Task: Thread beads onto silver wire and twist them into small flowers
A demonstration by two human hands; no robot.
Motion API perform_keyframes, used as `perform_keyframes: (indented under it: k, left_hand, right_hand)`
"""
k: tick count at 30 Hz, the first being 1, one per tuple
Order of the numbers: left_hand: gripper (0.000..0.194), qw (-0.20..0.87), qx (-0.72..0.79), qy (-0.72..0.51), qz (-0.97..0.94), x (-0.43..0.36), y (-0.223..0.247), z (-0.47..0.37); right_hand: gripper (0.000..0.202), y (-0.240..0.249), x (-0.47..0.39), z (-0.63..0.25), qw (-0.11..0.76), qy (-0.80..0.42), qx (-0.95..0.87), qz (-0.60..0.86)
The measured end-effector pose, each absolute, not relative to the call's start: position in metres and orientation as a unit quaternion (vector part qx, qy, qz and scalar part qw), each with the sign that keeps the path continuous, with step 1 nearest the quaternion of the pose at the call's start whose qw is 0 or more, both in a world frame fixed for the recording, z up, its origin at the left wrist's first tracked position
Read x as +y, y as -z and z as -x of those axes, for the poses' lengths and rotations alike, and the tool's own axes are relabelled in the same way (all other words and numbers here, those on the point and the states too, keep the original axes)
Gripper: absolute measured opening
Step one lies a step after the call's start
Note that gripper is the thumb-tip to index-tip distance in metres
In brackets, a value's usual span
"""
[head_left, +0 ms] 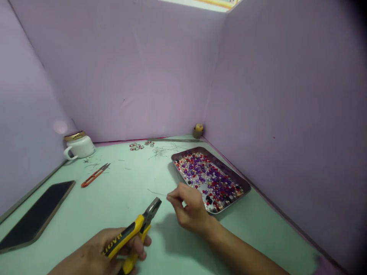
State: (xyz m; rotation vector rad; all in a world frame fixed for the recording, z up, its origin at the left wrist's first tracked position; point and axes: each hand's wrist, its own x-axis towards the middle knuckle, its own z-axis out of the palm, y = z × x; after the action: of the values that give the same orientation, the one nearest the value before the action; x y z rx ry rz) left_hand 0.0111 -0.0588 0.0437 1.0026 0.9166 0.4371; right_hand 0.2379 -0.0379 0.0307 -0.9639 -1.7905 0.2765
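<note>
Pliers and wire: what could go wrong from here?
The pliers in the left hand point close to the right hand's fingertips and might nip them. The thin wire, pinched there with one end free, could slip. The right hand is beside the tray; a knock might scatter beads.

One marking is legible: capital lettering (112, 244) on the upper handle (126, 233) of the yellow-and-black pliers (140, 221). It stands inverted to the viewer and appears to begin "BAO". What follows, toward the handle's lower end, cannot be made out with certainty.
</note>
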Motion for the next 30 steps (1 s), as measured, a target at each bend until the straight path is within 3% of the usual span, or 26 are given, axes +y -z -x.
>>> perform_keyframes:
  k: [2, 4, 7, 10, 19, 24, 30]
  left_hand:
    - [0.024, 0.736, 0.414, -0.236, -0.482, -0.058, -0.034, -0.019]
    - [0.032, 0.702, 0.424, -0.263, -0.508, -0.061, -0.027, -0.026]
    - [0.046, 0.627, 0.472, -0.267, -0.559, -0.067, -0.025, -0.033]
    - [0.054, 0.554, 0.487, -0.276, -0.616, -0.071, -0.030, -0.041]
    - [0.046, 0.365, 0.465, -0.293, -0.752, -0.073, -0.034, -0.050]
    - [0.054, 0.307, 0.449, -0.263, -0.796, -0.069, -0.032, -0.046]
    - [0.037, 0.335, 0.478, -0.225, -0.780, -0.069, -0.032, -0.043]
  right_hand:
    - [0.015, -0.034, -0.041, -0.232, 0.580, -0.339, -0.594, 0.443]
    - [0.021, -0.036, -0.042, -0.227, 0.589, -0.514, -0.454, 0.427]
    - [0.028, -0.038, -0.042, -0.222, 0.583, -0.625, -0.348, 0.384]
    - [0.031, -0.038, -0.043, -0.220, 0.581, -0.652, -0.317, 0.370]
    - [0.032, -0.039, -0.044, -0.218, 0.569, -0.683, -0.287, 0.356]
    - [0.031, -0.039, -0.044, -0.218, 0.556, -0.695, -0.288, 0.354]
    - [0.028, -0.038, -0.045, -0.216, 0.537, -0.677, -0.335, 0.377]
